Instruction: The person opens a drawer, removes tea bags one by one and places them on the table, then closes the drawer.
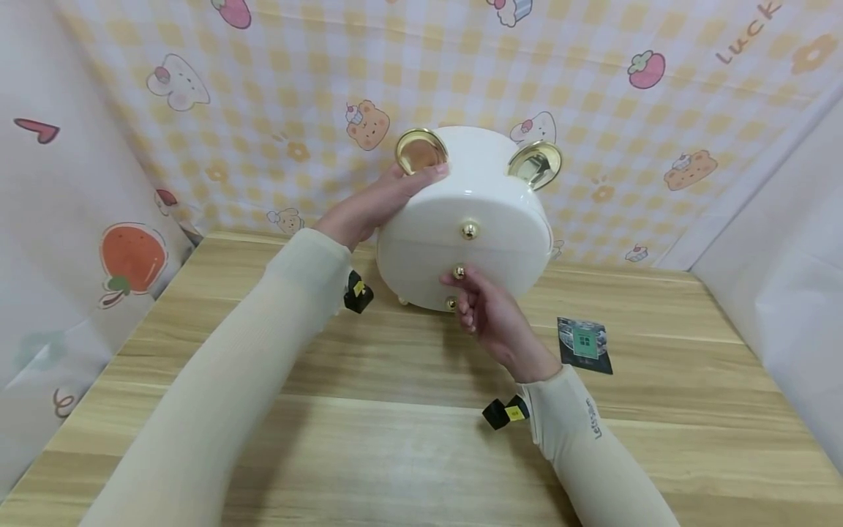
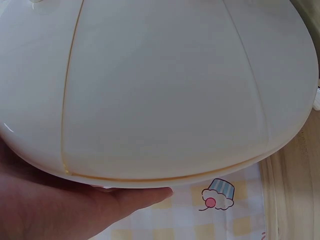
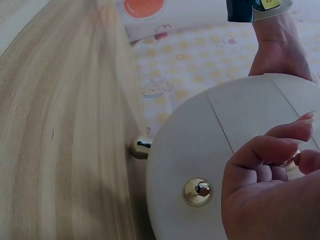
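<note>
A white rounded box (image 1: 408, 245) with gold knobs down its front and two round gold ear shapes on top stands on the table. My left hand (image 1: 378, 201) rests against its upper left side below the left gold ear (image 1: 421, 151), a straight digit lying along the surface. Its other fingers are mostly hidden by the box. My right hand (image 1: 492, 318) pinches the middle gold knob (image 1: 459, 271) between thumb and index finger, the other fingers curled. In the right wrist view the lowest knob (image 3: 198, 192) shows beside this hand, untouched.
On the wooden table (image 1: 395, 454), a small dark printed packet (image 1: 585, 344) lies right of the box. Behind stands a yellow checked cloth backdrop (image 1: 296, 88), with pale cloth at both sides. A gold foot (image 3: 140, 147) sits under the box.
</note>
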`<state>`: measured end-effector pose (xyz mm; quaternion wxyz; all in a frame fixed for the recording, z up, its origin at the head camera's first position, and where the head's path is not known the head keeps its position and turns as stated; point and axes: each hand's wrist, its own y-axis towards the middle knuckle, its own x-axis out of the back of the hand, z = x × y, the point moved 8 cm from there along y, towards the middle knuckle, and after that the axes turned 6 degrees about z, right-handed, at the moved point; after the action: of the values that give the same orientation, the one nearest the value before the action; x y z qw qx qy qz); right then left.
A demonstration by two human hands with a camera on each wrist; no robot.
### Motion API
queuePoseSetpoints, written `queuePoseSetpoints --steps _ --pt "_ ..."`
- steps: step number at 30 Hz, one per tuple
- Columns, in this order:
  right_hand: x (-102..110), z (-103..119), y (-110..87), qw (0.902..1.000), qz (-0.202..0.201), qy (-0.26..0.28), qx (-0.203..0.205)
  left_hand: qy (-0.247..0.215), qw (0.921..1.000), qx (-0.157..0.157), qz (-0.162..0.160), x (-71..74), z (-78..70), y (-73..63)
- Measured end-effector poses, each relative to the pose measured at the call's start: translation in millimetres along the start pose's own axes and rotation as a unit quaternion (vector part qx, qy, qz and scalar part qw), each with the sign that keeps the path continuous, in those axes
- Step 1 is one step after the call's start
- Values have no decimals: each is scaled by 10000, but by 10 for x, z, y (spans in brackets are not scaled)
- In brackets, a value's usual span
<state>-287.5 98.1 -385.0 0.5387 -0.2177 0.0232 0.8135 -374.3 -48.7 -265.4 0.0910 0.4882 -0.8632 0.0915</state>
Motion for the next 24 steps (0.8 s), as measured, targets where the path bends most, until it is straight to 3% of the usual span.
queuePoseSetpoints --steps 7,24 --pt "-45 6 4 9993 153 331 75 57 10000 -52 -35 10 -17 -19" --pt "-88 2 -26 9982 32 545 238 56 9999 61 -89 11 -5 -15"
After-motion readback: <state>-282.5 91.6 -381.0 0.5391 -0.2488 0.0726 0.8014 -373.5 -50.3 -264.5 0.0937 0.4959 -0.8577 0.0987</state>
